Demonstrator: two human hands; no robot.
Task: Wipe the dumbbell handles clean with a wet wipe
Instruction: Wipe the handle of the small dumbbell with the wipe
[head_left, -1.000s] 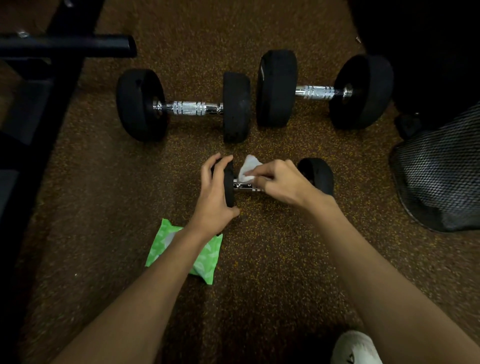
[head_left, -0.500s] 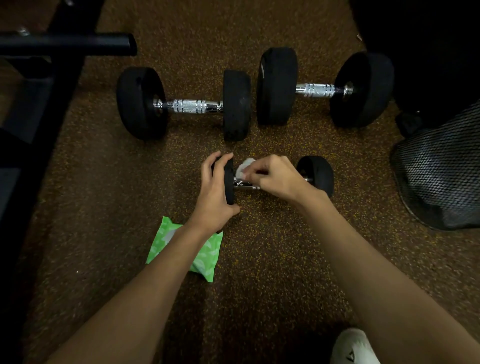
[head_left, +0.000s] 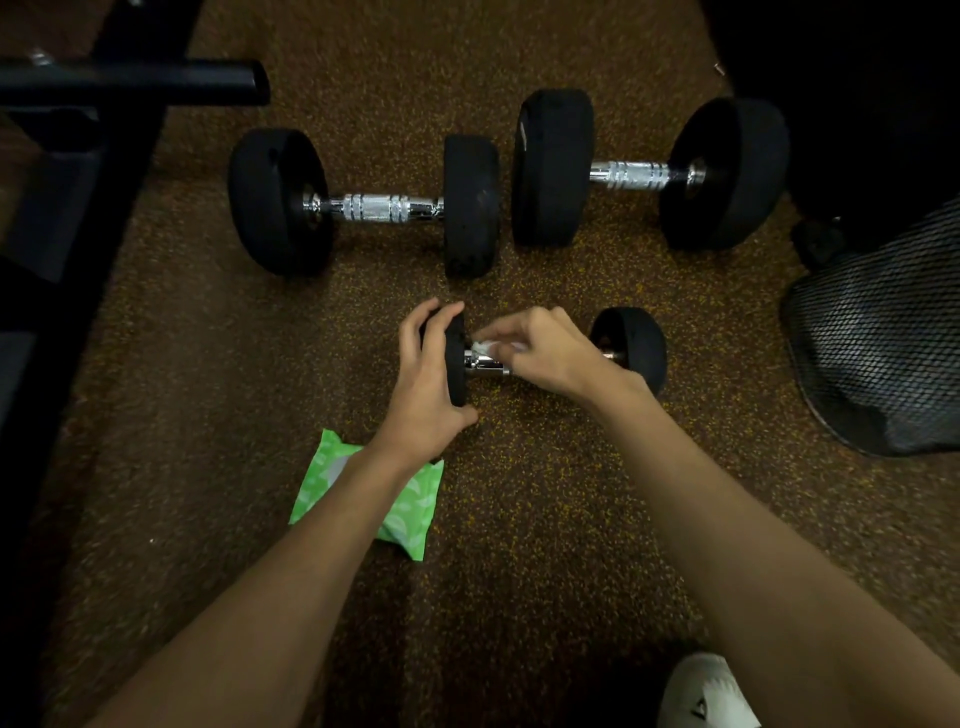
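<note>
Down on the speckled brown floor (head_left: 545, 519) lies the small dumbbell (head_left: 631, 348), near the middle of the view. Its chrome handle (head_left: 485, 366) runs left to right between two black heads. The right grip (head_left: 540, 353) is curled over the handle and pinches a white wet wipe (head_left: 485, 347) against the metal close to the left head. Only a bit of the wipe shows under the fingers. The left grip (head_left: 426, 384) clasps the left head, fingers over its top rim and thumb at its near edge. Under the left wrist lies a green pack of wipes (head_left: 410, 514), partly hidden by the forearm. Beyond the small dumbbell, two larger dumbbells lie end to end, the left one (head_left: 382, 208) and the right one (head_left: 631, 174), their inner heads close together. A black mesh bag (head_left: 878, 332) sits at the right edge, a black bar (head_left: 156, 83) at upper left, and a white shoe (head_left: 701, 691) at the bottom.
</note>
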